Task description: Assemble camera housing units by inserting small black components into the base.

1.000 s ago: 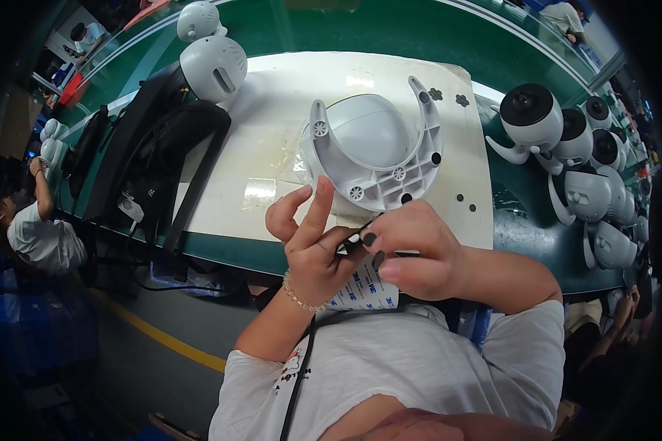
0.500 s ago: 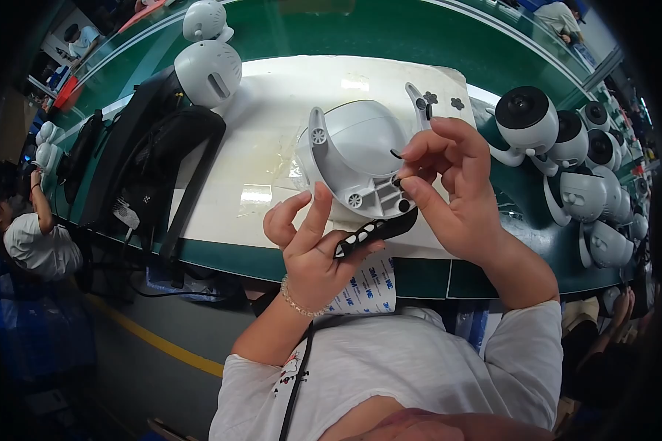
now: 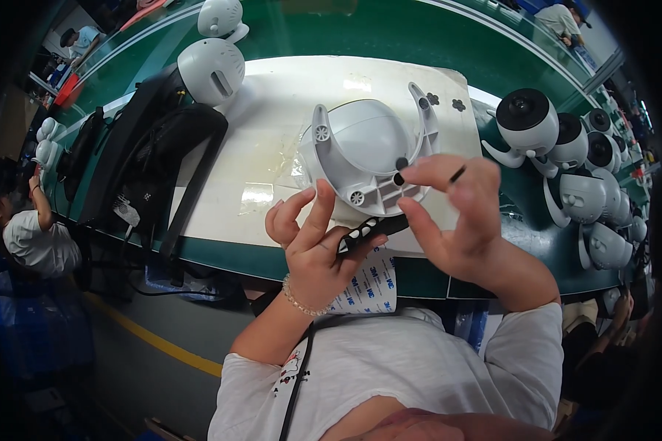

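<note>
Head view: a white dome-shaped housing with a forked bracket point(image 3: 371, 151) lies on the white mat point(image 3: 272, 110) of the green tabletop point(image 3: 493, 44), just in front of the person. The left hand point(image 3: 312, 246) is partly curled, its index finger raised against the bracket's lower edge, while thumb and lower fingers pinch a black strip with pale oval patches point(image 3: 364, 231). The right hand point(image 3: 456, 213) is loosely closed, forefinger and thumb nipped together at a small black round pad point(image 3: 399, 178) right on the bracket's base; a thin dark tool tip point(image 3: 457, 174) pokes out between its fingers.

Likely trouble: the pad is tiny and held only at the fingertips, so it could stick to the skin, go on crooked, or drop onto the mat. The housing rests on a curved back with only one finger steadying it, so pressing down might rock it or push it away. The strip hangs loosely from the left hand and could slip or fold onto itself.

Around it: a row of finished white cameras with black faces point(image 3: 526, 117) stands to the right, well apart, and a black stand point(image 3: 147, 154) sits to the left.
</note>
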A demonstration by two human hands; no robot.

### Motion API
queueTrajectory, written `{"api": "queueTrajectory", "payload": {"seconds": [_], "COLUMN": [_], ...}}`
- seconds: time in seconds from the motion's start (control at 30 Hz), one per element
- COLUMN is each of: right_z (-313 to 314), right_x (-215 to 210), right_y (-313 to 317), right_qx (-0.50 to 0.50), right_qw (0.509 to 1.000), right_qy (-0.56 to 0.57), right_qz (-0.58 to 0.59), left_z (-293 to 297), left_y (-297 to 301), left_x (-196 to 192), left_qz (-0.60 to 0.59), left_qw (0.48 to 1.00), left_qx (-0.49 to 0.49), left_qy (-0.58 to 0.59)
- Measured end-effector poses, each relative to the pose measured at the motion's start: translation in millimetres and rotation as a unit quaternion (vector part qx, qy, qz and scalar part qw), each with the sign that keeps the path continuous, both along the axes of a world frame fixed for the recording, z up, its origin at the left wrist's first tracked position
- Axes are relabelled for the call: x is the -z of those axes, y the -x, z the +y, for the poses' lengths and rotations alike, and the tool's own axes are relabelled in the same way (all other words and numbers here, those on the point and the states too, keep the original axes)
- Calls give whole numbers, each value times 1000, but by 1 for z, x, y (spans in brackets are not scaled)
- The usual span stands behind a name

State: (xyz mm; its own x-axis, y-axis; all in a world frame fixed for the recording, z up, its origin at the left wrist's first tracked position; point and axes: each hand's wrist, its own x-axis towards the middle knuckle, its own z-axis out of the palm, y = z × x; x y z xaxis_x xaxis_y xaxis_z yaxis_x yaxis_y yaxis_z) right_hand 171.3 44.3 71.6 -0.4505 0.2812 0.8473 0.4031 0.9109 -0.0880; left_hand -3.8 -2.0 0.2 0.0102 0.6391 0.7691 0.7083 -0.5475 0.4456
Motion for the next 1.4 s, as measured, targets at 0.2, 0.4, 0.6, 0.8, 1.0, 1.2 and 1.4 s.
{"api": "queueTrajectory", "payload": {"seconds": [0.2,0.4,0.6,0.8,1.0,1.2,1.4], "right_z": [1,3,-12,-21,27,45,28], "right_x": [-5,-12,-11,-25,-36,-32,-30], "right_y": [14,24,28,26,35,49,56], "right_qx": [-125,-103,5,55,-12,-71,50], "right_qw": [937,912,983,984,977,942,983], "right_qy": [327,395,163,76,204,321,130], "right_qz": [1,-39,-79,-151,-61,-74,-116], "left_z": [0,0,1,-1,-1,-3,-3], "left_y": [0,2,3,4,-1,3,4], "left_x": [-1,-1,0,-1,-5,-4,-7], "left_qz": [8,10,3,13,1,15,43], "left_qw": [1000,1000,1000,1000,1000,999,998], "left_qx": [-5,-1,8,-5,-4,-9,2], "left_qy": [10,13,2,12,28,29,38]}}
